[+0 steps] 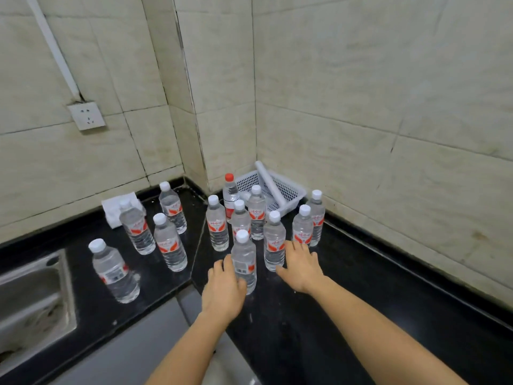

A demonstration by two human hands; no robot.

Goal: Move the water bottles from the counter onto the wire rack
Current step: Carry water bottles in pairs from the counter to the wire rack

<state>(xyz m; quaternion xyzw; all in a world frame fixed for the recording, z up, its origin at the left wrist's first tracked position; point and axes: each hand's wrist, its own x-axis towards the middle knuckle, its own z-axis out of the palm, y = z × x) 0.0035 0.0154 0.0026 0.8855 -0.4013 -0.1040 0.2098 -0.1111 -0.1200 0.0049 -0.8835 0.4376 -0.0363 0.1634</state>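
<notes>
Every water bottle in view stands upright on the black counter (374,287), long axis vertical and cap at the top; through the wide lens the ones toward the left edge appear to lean outward. They are clear plastic with ribbed lower bodies, white caps and a white label carrying a red-orange mark.

The nearest bottle (244,262) stands just in front of the cluster, with the plain, barcode side of its label facing the camera. The left hand (223,287) lies against its left side, fingers loosely curled and touching the plastic; whether they actually grip it cannot be told. The right hand (301,266) is spread wide and holds nothing, its fingertips just beside the bottle to the right (274,241).

Behind these, more white-capped bottles cluster in the corner, along with one taller red-capped bottle (230,194) at the far side. Four more stand apart on the left stretch of counter, the closest of them (113,269) beside the steel sink (33,295).

A white plastic basket (288,190) sits in the far corner against the tiled wall (361,93), with a white tube (270,184) lying slantwise in it. A socket (87,115) is fixed on the left wall.
</notes>
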